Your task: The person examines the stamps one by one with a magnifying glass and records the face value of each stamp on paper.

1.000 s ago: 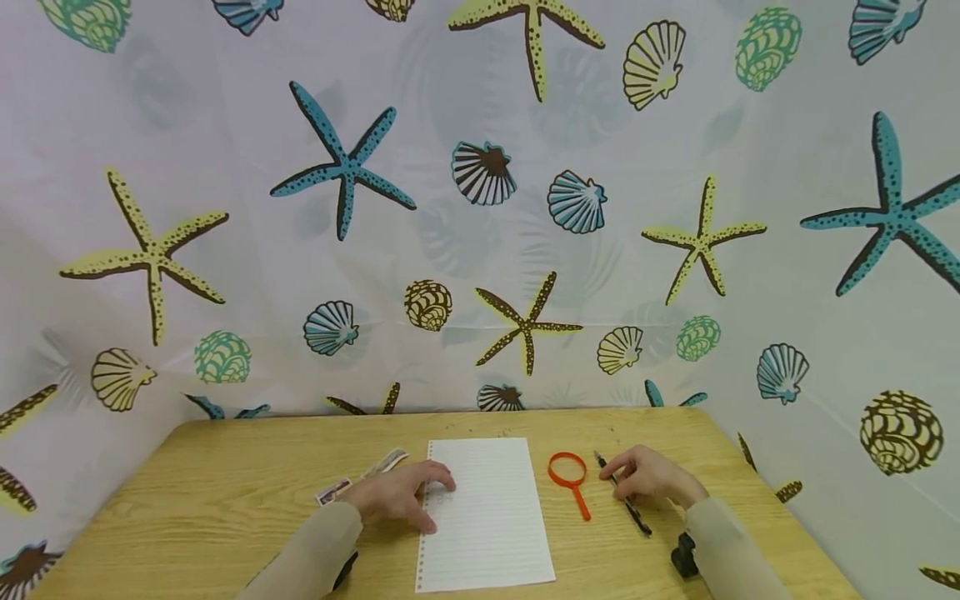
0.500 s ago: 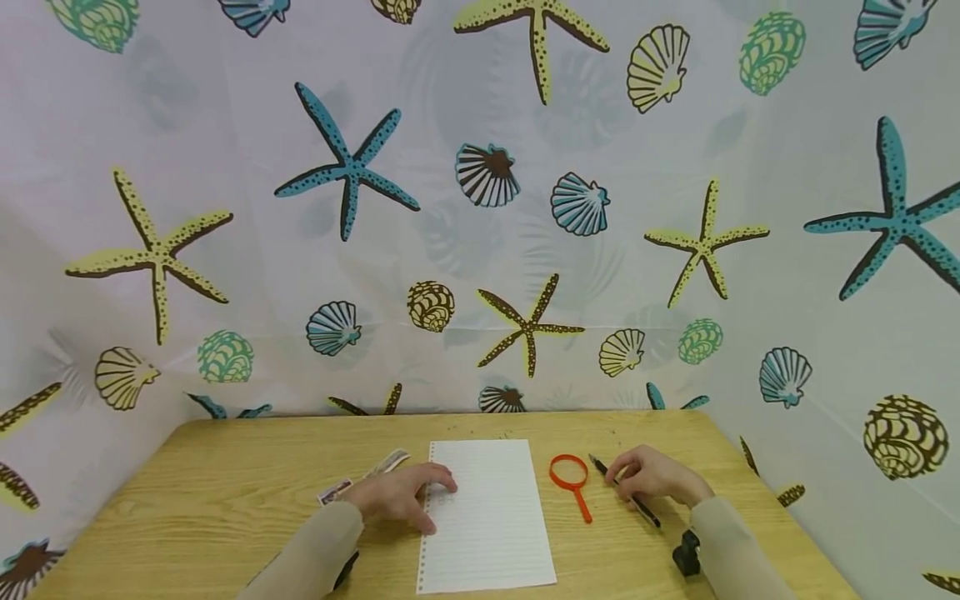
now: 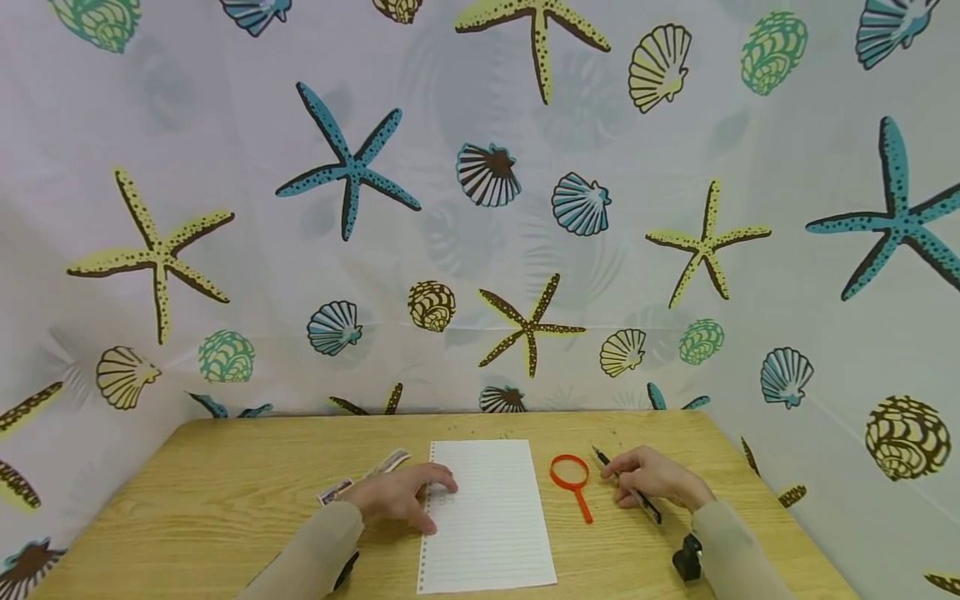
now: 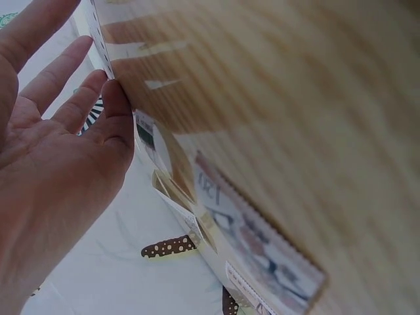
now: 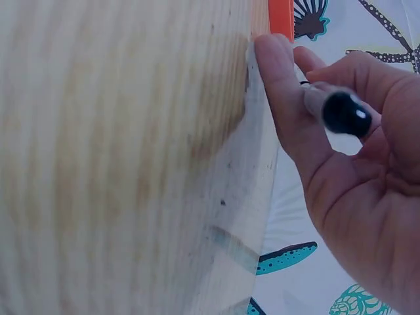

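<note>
My left hand [image 3: 401, 496] rests on the left edge of a lined, hole-punched sheet of paper [image 3: 495, 533], its fingers spread and relaxed. Between the thumb and fingers of my right hand [image 3: 654, 477], a dark pen [image 3: 649, 507] is pinched; its tip points away to the upper left, near the table. The right wrist view shows the pen's dark rounded end [image 5: 348, 115] facing the camera, with part of the barrel hidden by the fingers. A red magnifying glass [image 3: 582, 503] lies flat between the paper and my right hand.
Several stamps lie beside my left hand, among them a stamp with a perforated edge [image 4: 256, 243] in the left wrist view. The wooden table [image 3: 225, 500] meets a curtain [image 3: 480, 250] printed with shells and starfish at the back and sides.
The pen's rear end has shifted right and slightly up in the head view as my right fingers work on it. The left hand, paper and magnifying glass stay put.
</note>
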`<action>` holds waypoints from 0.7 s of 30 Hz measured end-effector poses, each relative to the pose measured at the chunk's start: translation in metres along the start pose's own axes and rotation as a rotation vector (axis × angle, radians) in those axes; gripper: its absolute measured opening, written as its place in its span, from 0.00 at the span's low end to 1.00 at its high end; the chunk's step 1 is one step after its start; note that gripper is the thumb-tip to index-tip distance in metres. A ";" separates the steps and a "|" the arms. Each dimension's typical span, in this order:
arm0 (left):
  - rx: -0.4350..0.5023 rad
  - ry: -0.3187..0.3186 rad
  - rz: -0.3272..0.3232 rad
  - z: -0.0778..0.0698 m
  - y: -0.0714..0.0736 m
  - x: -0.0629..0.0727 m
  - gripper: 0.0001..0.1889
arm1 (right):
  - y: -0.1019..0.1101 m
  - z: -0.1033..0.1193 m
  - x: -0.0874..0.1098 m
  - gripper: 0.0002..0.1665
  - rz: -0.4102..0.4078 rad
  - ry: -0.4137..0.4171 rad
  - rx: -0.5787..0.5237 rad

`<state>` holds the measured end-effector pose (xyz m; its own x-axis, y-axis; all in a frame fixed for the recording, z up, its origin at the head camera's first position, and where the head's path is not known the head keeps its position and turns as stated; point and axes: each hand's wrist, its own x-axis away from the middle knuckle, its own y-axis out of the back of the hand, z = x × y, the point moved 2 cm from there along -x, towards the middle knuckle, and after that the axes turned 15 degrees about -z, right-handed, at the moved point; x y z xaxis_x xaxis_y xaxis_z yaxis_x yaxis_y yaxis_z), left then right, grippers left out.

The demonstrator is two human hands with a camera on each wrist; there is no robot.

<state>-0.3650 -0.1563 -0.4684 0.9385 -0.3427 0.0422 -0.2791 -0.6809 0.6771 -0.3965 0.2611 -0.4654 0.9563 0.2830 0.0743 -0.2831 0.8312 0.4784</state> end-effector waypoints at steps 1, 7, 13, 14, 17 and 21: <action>0.000 -0.005 0.002 0.000 0.000 0.000 0.30 | 0.000 0.000 0.000 0.21 -0.006 -0.001 -0.005; 0.006 -0.025 0.022 -0.001 0.002 0.000 0.30 | -0.002 0.002 -0.001 0.23 -0.046 0.033 -0.038; 0.014 -0.017 0.028 -0.001 0.002 0.000 0.31 | -0.005 0.009 -0.002 0.24 -0.069 0.077 -0.044; 0.013 -0.017 0.026 -0.001 0.002 0.000 0.31 | -0.006 0.010 -0.003 0.24 -0.071 0.082 -0.052; 0.010 -0.011 0.019 -0.001 0.002 0.000 0.30 | -0.010 0.011 -0.004 0.24 -0.069 0.102 -0.074; -0.002 -0.012 0.007 -0.001 0.001 0.000 0.30 | -0.016 0.011 -0.006 0.25 -0.047 0.114 -0.118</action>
<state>-0.3649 -0.1566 -0.4670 0.9338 -0.3556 0.0383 -0.2856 -0.6768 0.6785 -0.3969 0.2410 -0.4638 0.9561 0.2888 -0.0488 -0.2509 0.8935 0.3723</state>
